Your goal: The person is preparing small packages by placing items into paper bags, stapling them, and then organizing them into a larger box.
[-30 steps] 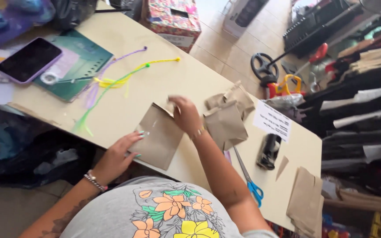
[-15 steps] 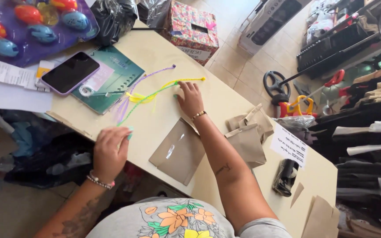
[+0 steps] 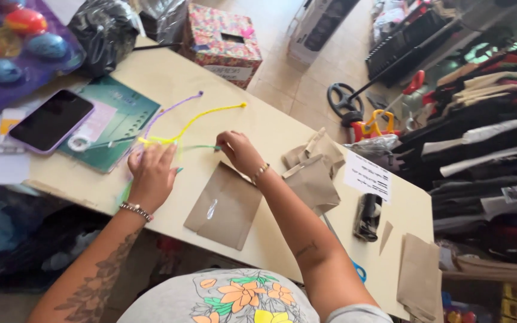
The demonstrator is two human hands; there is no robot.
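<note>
My left hand [image 3: 151, 174] rests flat on a bunch of pipe cleaners on the cream table [image 3: 169, 78], fingers spread. A yellow pipe cleaner [image 3: 201, 116] and a purple pipe cleaner [image 3: 172, 107] curve away from under it. My right hand [image 3: 237, 151] pinches the end of a green pipe cleaner [image 3: 198, 147] just right of my left hand. A flat brown paper bag [image 3: 225, 206] with a clear window lies on the table below my right wrist, untouched.
A phone [image 3: 50, 121] lies on a green notebook [image 3: 118, 113] at left. Folded brown bags [image 3: 313, 170], a white card [image 3: 367, 176], a black tool [image 3: 367, 216], blue-handled scissors [image 3: 357, 272] and more bags [image 3: 420, 276] sit right. A patterned box [image 3: 219, 42] stands beyond.
Both hands left the brown bag, which now lies flat. My left hand moved up onto the pipe cleaners; my right hand reached to the yellow one, then pulled back to the green one.
</note>
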